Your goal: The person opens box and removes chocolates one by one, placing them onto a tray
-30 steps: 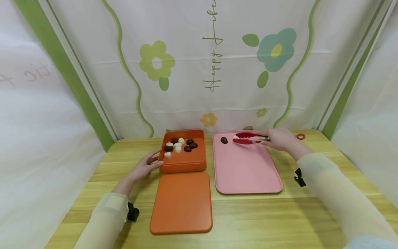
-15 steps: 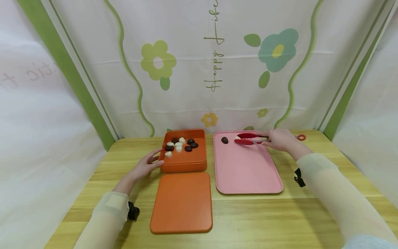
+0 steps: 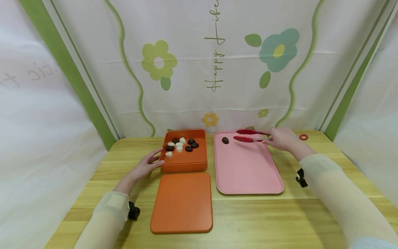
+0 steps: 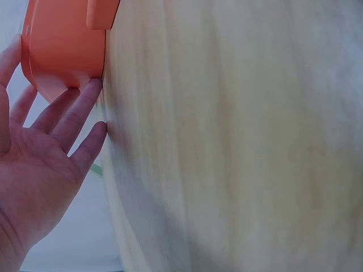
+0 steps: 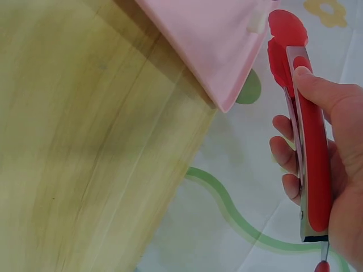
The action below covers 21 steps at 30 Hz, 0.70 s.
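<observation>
My right hand grips a pair of red-tipped tongs over the far end of a pink tray. The tongs' red ends stand apart. A dark brown, chocolate-like piece lies on the tray left of them. In the right wrist view a white piece sits on the tray near the tips; the head view does not show it clearly. My left hand rests its spread fingertips against the left side of an orange box. Inside are several dark pieces and several white pieces.
A flat orange lid lies on the wooden table in front of the box. Just right of the box stands the tray. A printed curtain hangs behind the table, with more cloth at both sides.
The tongs' ends were close together around a white piece earlier; now they have spread apart and lifted slightly. My left hand stays at the box.
</observation>
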Available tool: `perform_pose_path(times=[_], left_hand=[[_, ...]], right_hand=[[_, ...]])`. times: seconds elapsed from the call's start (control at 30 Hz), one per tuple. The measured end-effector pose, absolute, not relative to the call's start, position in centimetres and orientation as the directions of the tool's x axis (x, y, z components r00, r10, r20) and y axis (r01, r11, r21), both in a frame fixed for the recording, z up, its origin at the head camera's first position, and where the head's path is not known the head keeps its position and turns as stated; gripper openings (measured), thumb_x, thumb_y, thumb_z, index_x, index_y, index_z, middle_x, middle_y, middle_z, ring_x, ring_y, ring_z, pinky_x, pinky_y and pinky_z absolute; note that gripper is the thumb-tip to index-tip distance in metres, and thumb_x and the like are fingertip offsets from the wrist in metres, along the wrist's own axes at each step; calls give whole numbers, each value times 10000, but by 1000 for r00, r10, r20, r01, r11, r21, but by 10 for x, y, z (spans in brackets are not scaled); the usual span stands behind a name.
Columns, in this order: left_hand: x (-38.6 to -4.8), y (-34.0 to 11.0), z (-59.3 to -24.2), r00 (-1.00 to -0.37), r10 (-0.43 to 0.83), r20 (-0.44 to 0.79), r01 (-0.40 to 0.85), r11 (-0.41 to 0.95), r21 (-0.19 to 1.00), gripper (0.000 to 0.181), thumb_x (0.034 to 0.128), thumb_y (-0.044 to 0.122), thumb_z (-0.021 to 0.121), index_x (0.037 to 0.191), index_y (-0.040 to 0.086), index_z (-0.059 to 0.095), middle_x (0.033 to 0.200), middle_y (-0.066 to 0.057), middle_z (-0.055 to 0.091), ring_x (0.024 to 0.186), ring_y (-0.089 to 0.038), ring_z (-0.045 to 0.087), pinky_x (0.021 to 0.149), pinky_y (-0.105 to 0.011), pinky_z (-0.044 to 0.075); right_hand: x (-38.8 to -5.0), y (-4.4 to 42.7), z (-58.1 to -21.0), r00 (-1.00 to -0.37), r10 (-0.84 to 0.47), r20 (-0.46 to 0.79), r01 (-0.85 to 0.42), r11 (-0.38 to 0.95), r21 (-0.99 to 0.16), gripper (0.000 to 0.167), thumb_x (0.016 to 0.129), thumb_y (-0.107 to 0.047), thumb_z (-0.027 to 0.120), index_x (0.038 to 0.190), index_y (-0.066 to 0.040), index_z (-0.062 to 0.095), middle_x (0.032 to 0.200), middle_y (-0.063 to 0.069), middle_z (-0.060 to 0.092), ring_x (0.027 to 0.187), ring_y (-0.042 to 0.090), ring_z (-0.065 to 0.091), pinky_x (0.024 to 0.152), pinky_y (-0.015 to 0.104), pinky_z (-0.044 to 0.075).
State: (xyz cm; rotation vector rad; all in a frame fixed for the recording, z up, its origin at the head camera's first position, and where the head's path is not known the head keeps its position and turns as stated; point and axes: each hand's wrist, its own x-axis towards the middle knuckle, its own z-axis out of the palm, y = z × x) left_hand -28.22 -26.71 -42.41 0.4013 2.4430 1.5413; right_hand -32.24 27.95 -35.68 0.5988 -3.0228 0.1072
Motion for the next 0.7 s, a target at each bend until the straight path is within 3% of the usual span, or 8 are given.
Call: perform_pose_path(times=[0.17,0.27,0.43,0.7], left_hand=[[-283,-267,-425,-936,350,-43,104,390,915,671,997,244,582,1553,100,235,1536,-278,236,1410,-429,218,1078,-574,276],[-283,-267,-425,-937,349,-36,110,391,914,665,997,241,582,1551,99,243,1541,-269,234,1408,-432,222,1076,-575,279],[-285,-268,-426,-935,354,-27,122,390,913,657,998,244,580,1549,102,252,1552,-247,225,1410,-429,220,1079,-573,273],[-284,-268,-426,-934,355,-29,123,397,909,659,999,242,578,1550,100,247,1566,-233,198,1411,-431,215,1078,-575,275]], right_hand=[[-322,277,-351,-906,-409,110,-417,907,-56,567,896,-354,699,1404,-152,549,1151,216,654,816,299,632,650,489,490],[-322,272,-347,-896,-425,129,-434,899,-58,561,902,-371,690,1403,-160,551,1223,211,628,942,349,640,679,519,496],[-320,260,-341,-881,-448,149,-460,887,-53,556,902,-390,686,1404,-192,552,1226,187,632,935,352,636,611,468,483],[-318,237,-333,-840,-511,184,-522,853,-16,543,905,-393,683,1389,-173,568,1214,126,649,920,322,650,628,459,489]])
